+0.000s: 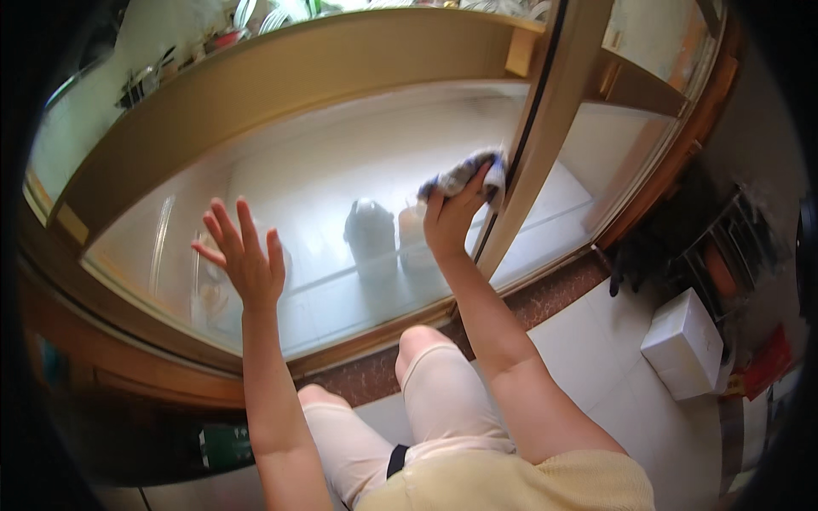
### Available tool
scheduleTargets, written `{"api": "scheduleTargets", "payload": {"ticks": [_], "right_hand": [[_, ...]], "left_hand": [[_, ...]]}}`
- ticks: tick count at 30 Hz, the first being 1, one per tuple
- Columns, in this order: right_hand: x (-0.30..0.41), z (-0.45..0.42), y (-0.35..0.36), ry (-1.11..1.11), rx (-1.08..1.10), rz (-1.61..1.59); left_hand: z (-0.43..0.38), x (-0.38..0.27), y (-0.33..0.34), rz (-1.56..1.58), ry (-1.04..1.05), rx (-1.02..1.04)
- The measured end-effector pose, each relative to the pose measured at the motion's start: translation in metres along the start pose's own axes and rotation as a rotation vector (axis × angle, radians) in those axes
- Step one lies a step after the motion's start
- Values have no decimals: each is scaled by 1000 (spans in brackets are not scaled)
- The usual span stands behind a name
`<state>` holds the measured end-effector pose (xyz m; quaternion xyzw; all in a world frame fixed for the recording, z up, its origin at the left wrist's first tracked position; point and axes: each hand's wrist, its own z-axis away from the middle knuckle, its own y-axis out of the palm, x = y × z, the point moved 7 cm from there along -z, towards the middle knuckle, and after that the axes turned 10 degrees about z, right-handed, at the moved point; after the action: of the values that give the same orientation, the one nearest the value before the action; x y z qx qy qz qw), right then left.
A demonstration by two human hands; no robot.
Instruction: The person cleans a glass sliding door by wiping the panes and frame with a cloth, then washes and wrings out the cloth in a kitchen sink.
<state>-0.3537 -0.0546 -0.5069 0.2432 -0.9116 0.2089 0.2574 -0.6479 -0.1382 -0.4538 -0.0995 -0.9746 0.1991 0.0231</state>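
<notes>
Crumpled in my right hand [455, 214] is a white cloth [466, 175] with dark blue markings, up by the right edge of a sliding door's lower glass panel [307, 166]. My left hand [246, 259] has its fingers spread before the left part of the same panel and holds nothing. Whether its palm rests on the glass I cannot tell. Blurred through the pane show a dark rounded shape [370, 236] and a paler one beside it, either things behind it or reflections.
A wide tan crossbar [319, 61] spans the door above the panel. To the right stands the metal door stile [543, 134]. Along the bottom runs a reddish-brown stone threshold [556, 300]. A white box [684, 345] sits on the tiled floor, near a dark rack [722, 255].
</notes>
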Motion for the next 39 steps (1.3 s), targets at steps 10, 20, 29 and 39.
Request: {"api": "scheduleTargets", "payload": {"ticks": [10,20,29,39], "right_hand": [[-29,56,8,-59,181,28],[155,191,88,-1189,311,70],[187,120,71,-919,132,21],[229,223,94,-1324,485,-104]], "left_hand": [[14,9,-21,189,-140,10],[124,62,-29,266,-492,128],[138,72,-50,346,-534,21],[283,142,-74,674,-1241,-286]]}}
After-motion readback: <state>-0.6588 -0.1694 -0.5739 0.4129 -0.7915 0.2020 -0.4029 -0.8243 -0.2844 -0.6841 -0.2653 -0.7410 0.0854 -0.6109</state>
